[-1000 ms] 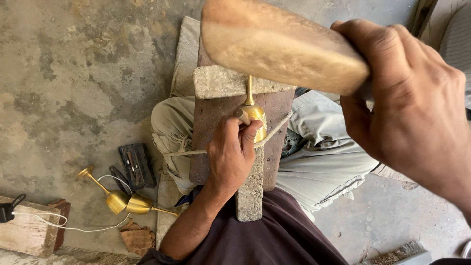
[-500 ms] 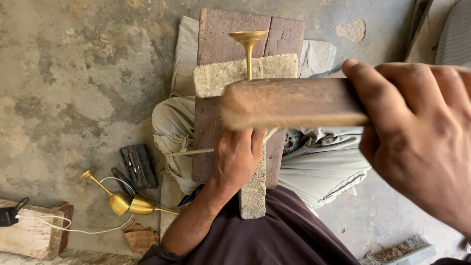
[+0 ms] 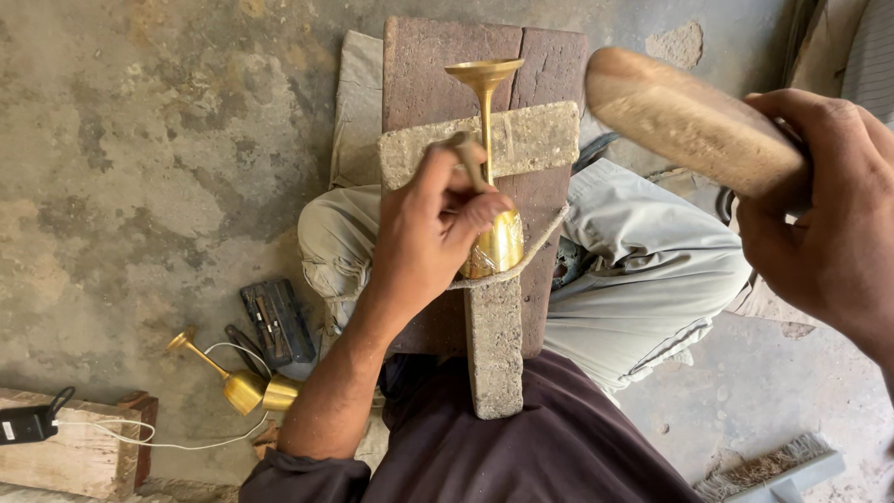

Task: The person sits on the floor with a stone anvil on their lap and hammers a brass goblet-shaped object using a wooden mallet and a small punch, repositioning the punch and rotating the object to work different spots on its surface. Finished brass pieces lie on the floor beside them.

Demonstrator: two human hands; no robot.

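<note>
A brass goblet (image 3: pixel 492 158) lies along a grey T-shaped stone block (image 3: pixel 494 345) that rests on a dark wooden board (image 3: pixel 419 65) across my lap. A cord loops over the goblet's cup. My left hand (image 3: pixel 433 233) presses on the cup and pinches a small metal punch against it. My right hand (image 3: pixel 829 219) grips a thick wooden mallet (image 3: pixel 684 116), raised at the upper right, clear of the goblet.
Two more brass goblets (image 3: pixel 237 382) lie on the concrete floor at the left, beside a dark tool case (image 3: pixel 277 321). A wooden block (image 3: pixel 70 452) with a black charger and white cable sits at the bottom left. A brush (image 3: pixel 773 466) lies at the lower right.
The mallet swung down across the goblet and has now lifted back to the upper right. My left hand stayed on the goblet's cup with the punch.
</note>
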